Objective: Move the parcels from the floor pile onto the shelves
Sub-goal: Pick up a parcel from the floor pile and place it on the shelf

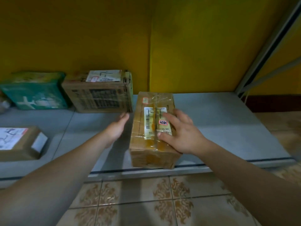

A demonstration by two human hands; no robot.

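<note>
Parcel [143, 144] lies at the front edge of the shelf [228, 128]. The right hand [182, 132] rests open on top. The left hand [117, 128] is open beside it. The person should push it back slowly and straight.

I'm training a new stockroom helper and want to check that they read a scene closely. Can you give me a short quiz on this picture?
1. True or false: the right hand rests on top of the taped parcel.
2. Which stands closest to the taped parcel? A: green parcel. B: printed carton. C: small box at far left.
3. What surface does the taped parcel rest on?
Key: 1 true; 2 B; 3 the grey shelf, near its front edge.
</note>
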